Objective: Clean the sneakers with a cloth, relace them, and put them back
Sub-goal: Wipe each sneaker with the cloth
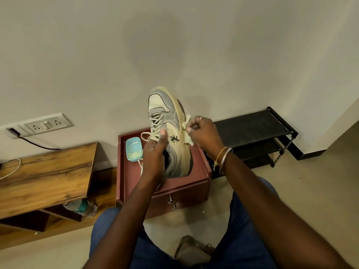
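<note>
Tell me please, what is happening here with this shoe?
A person is cleaning a sneaker. The left hand holds it up by the opening, above a red-brown cabinet. The right hand presses a yellowish cloth against the sole edge. The laces are still threaded. A small blue tub sits on the cabinet, and a black shoe rack stands behind.

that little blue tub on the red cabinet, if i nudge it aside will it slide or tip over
The blue tub looks low and wide with a flat base, so it would probably slide rather than tip. It seems to be thin plastic holding only a little pale residue, so likely light. The red cabinet top looks smooth, which should let it skid easily.
</note>
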